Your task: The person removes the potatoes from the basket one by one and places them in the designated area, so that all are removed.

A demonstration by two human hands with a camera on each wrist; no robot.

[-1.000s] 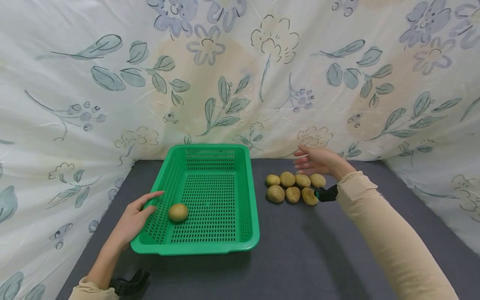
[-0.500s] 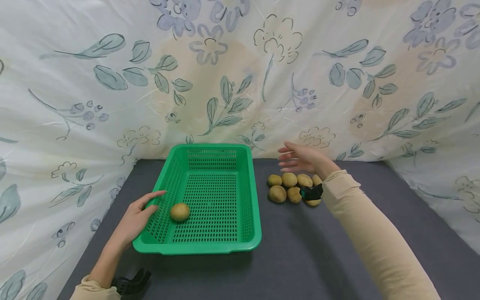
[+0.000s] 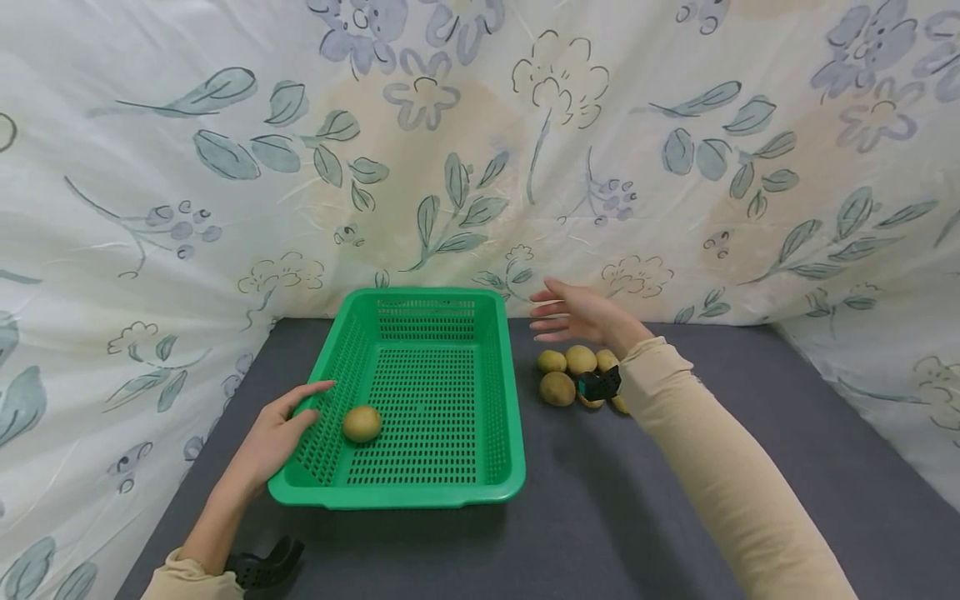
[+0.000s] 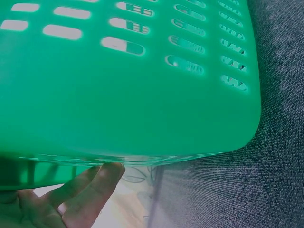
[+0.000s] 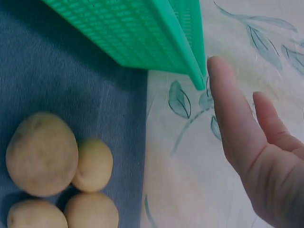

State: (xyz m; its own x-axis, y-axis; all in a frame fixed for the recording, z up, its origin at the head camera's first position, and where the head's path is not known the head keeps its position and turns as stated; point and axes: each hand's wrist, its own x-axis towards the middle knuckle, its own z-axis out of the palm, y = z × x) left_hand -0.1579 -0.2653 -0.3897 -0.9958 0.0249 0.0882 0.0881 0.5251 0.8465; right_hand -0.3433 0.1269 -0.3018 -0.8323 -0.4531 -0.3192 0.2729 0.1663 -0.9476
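A green perforated plastic basket stands on the dark cloth, with one potato lying at its left inside. My left hand grips the basket's left rim, thumb and index finger over the edge; in the left wrist view, fingers show against the basket's outer wall. Empty and with fingers extended, my right hand hovers beyond the group of potatoes, right of the basket's far corner. The right wrist and sleeve hide part of that group. Several potatoes also show in the right wrist view, apart from the hand.
Dark grey cloth covers the table. A white curtain with flowers and leaves hangs along the back and both sides, close behind the basket and the right hand.
My right hand has moved left above the potatoes towards the basket, its fingers still extended. The left hand, the basket and the potatoes have stayed in place; the view has shifted slightly.
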